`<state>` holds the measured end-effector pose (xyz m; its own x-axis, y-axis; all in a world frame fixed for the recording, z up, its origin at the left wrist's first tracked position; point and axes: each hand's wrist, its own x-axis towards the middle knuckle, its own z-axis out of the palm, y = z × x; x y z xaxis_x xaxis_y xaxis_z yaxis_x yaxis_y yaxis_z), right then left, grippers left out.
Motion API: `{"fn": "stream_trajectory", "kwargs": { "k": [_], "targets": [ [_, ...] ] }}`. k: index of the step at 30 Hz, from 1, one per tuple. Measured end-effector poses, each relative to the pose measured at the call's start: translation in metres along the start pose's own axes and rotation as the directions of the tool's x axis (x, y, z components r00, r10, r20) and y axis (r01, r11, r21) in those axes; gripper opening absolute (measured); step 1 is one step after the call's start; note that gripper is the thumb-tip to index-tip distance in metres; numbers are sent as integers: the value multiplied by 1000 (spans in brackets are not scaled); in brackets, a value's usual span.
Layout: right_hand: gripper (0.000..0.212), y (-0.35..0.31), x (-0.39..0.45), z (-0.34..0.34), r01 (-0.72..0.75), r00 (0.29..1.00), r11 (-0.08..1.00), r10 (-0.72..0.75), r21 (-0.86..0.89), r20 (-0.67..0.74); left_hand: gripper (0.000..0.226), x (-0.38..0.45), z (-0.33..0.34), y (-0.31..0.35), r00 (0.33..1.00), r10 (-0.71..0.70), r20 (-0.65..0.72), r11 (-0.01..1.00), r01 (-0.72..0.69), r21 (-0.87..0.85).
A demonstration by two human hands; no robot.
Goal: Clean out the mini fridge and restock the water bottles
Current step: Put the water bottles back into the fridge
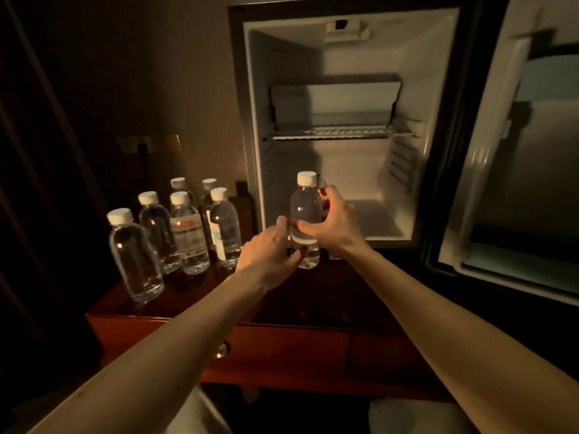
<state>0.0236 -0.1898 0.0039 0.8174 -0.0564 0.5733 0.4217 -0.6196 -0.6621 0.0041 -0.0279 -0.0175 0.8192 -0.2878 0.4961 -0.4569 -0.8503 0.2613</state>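
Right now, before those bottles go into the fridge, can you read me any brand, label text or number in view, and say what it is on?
No text here can be read.
Label on the middle bottle of the group: red and pale bands, print too blurred.
Label on the bottle to its right: turned edge-on, unreadable.
Bottle in the hands: no label showing.
Fridge: no visible lettering.

A reddish wooden cabinet [131, 311] fills the lower middle, with a drawer front [282, 355] carrying a small round knob [221, 350] (partly hidden). On the dim wall behind sits a socket [141, 145] with a plug and hanging cord, just beside a yellowish plate [173, 142].
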Motion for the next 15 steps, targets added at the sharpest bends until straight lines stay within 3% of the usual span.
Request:
{"fn": "stream_trajectory", "kwargs": {
  "k": [8, 15],
  "targets": [
    [63, 42, 64, -12, -64, 994, 998, 64, 7, -85, 48, 54, 32, 9, 995, 51, 89, 986, -64, 151],
    [62, 73, 112, 25, -31, 994, 998, 36, 46, -101, 42, 96, 52, -9, 996, 77, 43, 994, -80, 69]
  ]
}}
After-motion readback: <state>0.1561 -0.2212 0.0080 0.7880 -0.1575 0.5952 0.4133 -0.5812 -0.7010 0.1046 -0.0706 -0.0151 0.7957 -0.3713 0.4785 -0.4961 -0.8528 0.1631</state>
